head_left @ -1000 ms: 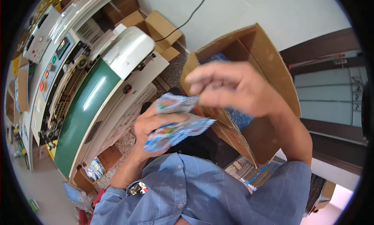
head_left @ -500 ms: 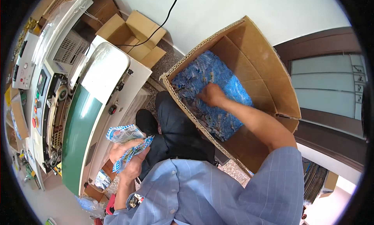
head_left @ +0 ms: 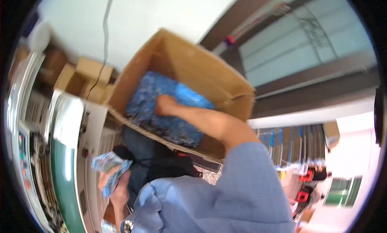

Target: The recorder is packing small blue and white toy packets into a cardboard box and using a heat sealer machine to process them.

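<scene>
At the lower left, my left hand (head_left: pixel 120 192) is closed around several blue-and-white packets (head_left: pixel 107 161), which fan out above and beside the fingers. My right hand (head_left: pixel 165 105) is down inside a large open cardboard box (head_left: pixel 203 65). It rests against a heap of small blue packets (head_left: pixel 191 96) that covers the box's bottom. Motion blur smears the fingers of this hand, so I cannot make out whether they pinch a packet.
A machine with a green conveyor belt (head_left: pixel 63 168) runs along the left. Behind it stands a smaller open carton (head_left: pixel 92 71), with a hanging cable (head_left: pixel 106 27) in front. Stacked flat cardboard (head_left: pixel 296 146) is at the right, below a dark-framed glass door (head_left: pixel 298 43).
My view has swung to the right, so the box appears further left and more of the room shows. The left hand still holds its packets; the right hand stays in the box.
</scene>
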Tool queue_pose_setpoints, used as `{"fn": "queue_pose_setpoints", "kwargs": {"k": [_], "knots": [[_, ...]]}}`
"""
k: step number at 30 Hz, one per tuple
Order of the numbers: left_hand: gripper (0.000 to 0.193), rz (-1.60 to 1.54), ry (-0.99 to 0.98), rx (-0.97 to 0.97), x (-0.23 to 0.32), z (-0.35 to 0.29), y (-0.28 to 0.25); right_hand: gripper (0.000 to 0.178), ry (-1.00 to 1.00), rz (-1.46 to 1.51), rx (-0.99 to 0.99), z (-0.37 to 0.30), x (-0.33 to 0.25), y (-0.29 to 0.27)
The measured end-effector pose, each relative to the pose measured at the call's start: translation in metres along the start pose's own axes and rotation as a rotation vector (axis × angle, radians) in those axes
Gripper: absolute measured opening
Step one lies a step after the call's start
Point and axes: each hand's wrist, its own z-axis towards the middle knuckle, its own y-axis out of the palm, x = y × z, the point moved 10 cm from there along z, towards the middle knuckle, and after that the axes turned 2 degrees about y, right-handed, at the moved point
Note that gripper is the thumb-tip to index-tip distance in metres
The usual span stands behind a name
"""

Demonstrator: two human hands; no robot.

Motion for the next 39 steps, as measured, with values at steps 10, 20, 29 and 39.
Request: {"fn": "queue_pose_setpoints", "kwargs": {"k": [10,20,29,39], "knots": [[0.039,-0.46,0.012,-0.326,0.013,-0.024,0.051,0.028,-0.444,0.91,0.663,-0.277,-0.025,-0.27],[0.032,-0.555,0.238,-0.57,0.094,-0.069,0.106,0.034,-0.722,1.186,1.026,-0.434,-0.007,-0.203],[0.034,-0.509,0.298,-0.582,0.099,-0.091,0.129,0.032,-0.905,1.128,1.017,-0.442,-0.022,-0.178],[0.039,-0.508,0.322,-0.6,0.11,-0.099,0.156,0.033,-1.015,1.378,0.981,-0.445,0.001,-0.151]]}}
